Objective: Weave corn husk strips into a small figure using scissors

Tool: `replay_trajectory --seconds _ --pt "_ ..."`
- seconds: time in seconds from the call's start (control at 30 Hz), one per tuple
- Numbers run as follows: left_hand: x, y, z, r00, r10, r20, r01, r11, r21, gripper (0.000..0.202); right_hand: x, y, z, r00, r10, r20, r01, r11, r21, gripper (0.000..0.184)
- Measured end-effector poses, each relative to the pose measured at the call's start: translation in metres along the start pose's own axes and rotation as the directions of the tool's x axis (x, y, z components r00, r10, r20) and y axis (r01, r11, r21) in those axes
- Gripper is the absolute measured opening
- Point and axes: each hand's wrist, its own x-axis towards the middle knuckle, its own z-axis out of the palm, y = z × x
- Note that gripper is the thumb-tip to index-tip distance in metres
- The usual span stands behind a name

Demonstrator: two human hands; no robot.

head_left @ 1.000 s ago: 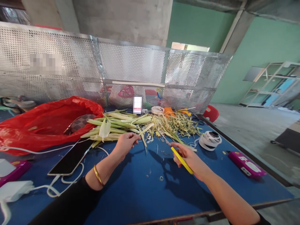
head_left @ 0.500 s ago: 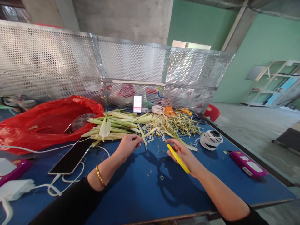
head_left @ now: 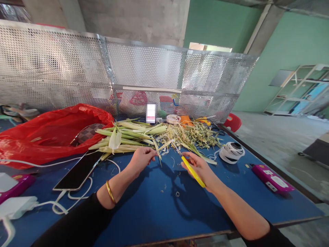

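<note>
My left hand (head_left: 142, 160) is pinched closed at a thin strip of pale green husk (head_left: 158, 153), in front of the plant heap. My right hand (head_left: 199, 169) grips yellow-handled scissors (head_left: 192, 171). Their metal blades point away from me to the upper left, over cut plant bits; whether the blades are parted is hard to make out. Behind my left hand lies a pile of long pale green husks or leaves (head_left: 128, 137). To its right spreads a heap of short, dry-looking cut pieces (head_left: 202, 135).
A red plastic bag (head_left: 51, 132) lies far left, with a phone (head_left: 78, 171) and white cables before it. A white ribbon roll (head_left: 232, 153) and a purple power strip (head_left: 272, 180) are on the right. A perforated metal screen (head_left: 146, 65) stands behind the blue table (head_left: 144, 219).
My right hand and the scissors have shifted slightly left and up. My left hand stays nearly in place at the husk strip.
</note>
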Motion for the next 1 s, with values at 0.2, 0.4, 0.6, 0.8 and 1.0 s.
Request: replay_trajectory --seconds 0.2,0.4,0.6,0.8,1.0 --pt "-0.001 0.004 -0.002 0.997 -0.079 -0.006 0.079 0.994 -0.076 0.027 0.003 0.003 -0.002 0.999 -0.052 -0.016 0.050 0.994 -0.094 0.044" --pt "-0.003 0.010 -0.007 0.977 -0.210 0.043 0.214 0.944 -0.250 0.028 -0.002 0.011 -0.009 0.983 -0.181 -0.033 0.111 0.727 -0.677 0.037" --pt "-0.009 0.014 0.000 0.952 -0.257 0.164 0.296 0.906 -0.302 0.026 -0.017 0.010 0.008 0.960 -0.217 0.176 0.232 0.271 -0.934 0.035" --pt "-0.015 0.014 0.008 0.960 -0.171 0.224 0.216 0.957 -0.194 0.029 -0.001 -0.024 0.021 0.720 -0.590 0.364 0.381 -0.103 -0.919 0.027" --pt "-0.014 0.023 0.000 0.960 -0.062 0.274 0.060 0.998 0.017 0.029 0.038 -0.023 0.011 0.660 -0.469 0.587 0.549 -0.231 -0.803 0.029"
